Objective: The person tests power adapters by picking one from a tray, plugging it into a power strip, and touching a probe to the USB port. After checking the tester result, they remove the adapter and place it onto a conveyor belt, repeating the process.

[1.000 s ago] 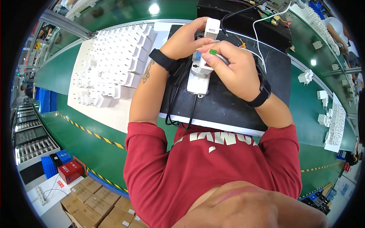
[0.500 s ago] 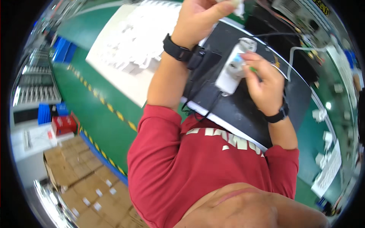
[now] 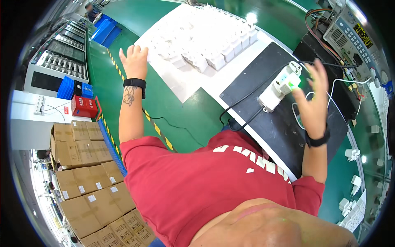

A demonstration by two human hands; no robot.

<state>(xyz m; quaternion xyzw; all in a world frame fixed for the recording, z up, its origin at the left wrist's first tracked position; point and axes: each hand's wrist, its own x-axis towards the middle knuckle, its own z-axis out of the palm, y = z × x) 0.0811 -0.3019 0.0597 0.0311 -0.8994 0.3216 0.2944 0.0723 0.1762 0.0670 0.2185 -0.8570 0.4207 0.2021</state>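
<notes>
My left hand (image 3: 135, 61) is raised over the left side, beside the edge of a white sheet (image 3: 179, 88). Its fingers are spread, and I see nothing in it. Many white plug-in adapters (image 3: 216, 59) stand crowded in rows on that sheet. On a black mat (image 3: 284, 131) lies a white power strip (image 3: 269, 98), slanting away to the right. A white adapter (image 3: 284, 84) sits on the strip, and a green light glows at its right side. Close to this light is my right hand (image 3: 313, 103), fingers apart and slightly blurred, apparently holding nothing.
A bench instrument with a lit display (image 3: 362, 35) stands at the far right, with red and black wires beside it. A thin white cable (image 3: 336, 82) loops near my right hand. More adapters (image 3: 352, 154) lie along the right. Stacked cardboard boxes (image 3: 88, 177) fill the lower left.
My left hand has swung left and down from the top, where it held a small white thing, and is now spread. My right hand has drawn back rightward from the power strip and opened.
</notes>
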